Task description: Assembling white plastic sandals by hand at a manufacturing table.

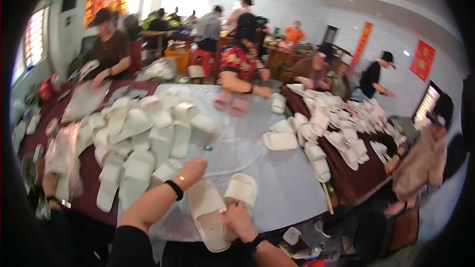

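Observation:
In front of me at the table's near edge lies a pair of white slide slippers, the left slipper (pixel 208 212) flat with its toe pointing away and the right slipper (pixel 242 188) beside it. My right hand (pixel 238 221) is closed at the right slipper, its fingers at the opening under the strap. Just beyond the left slipper, my left hand (pixel 193 172) is raised with its fingers curled together; whatever they may hold is hidden. Left of my left arm spreads a large heap of white slippers (pixel 136 123).
Pink slippers (pixel 231 104) stand at the table's far side by a person in a red patterned shirt (pixel 240 64). More white slippers (pixel 316 118) cover the right side. A small green object (pixel 209 148) lies mid-table. Clear plastic bags (pixel 64 153) are at left; other people work around.

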Motion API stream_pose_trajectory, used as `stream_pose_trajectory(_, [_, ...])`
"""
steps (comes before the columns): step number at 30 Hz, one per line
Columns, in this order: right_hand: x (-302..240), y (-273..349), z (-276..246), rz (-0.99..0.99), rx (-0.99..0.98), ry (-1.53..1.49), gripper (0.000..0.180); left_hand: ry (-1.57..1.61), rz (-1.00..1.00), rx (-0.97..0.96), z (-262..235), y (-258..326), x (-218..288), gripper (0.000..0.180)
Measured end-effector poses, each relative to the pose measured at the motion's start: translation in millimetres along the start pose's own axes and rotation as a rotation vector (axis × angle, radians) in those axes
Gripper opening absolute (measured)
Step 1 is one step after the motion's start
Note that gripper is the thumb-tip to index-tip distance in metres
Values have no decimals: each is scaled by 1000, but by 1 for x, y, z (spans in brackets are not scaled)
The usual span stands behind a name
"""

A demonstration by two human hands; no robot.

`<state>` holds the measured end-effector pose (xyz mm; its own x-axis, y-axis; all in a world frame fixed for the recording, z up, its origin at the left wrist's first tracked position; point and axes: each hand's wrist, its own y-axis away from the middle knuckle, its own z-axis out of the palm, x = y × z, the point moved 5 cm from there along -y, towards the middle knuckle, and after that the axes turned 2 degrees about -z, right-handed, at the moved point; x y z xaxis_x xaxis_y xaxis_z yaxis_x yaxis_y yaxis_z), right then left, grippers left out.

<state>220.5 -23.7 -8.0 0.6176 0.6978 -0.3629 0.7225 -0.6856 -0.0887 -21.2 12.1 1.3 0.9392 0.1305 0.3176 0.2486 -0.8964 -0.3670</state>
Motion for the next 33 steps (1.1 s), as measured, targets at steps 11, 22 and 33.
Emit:
stream_pose_trajectory(11, [26, -21, -46, 100, -53, -272, 29, 208, -34, 18, -101, 56, 56, 13])
stream_pose_trajectory(22, [32, -71, -39, -202, 121, -211, 20, 144, -117, -24, -89, 57, 26, 15])
stream_pose_trajectory(33, [20, -66, -29, -105, 90, -221, 23, -134, -89, -211, 32, 7, -1, 9])
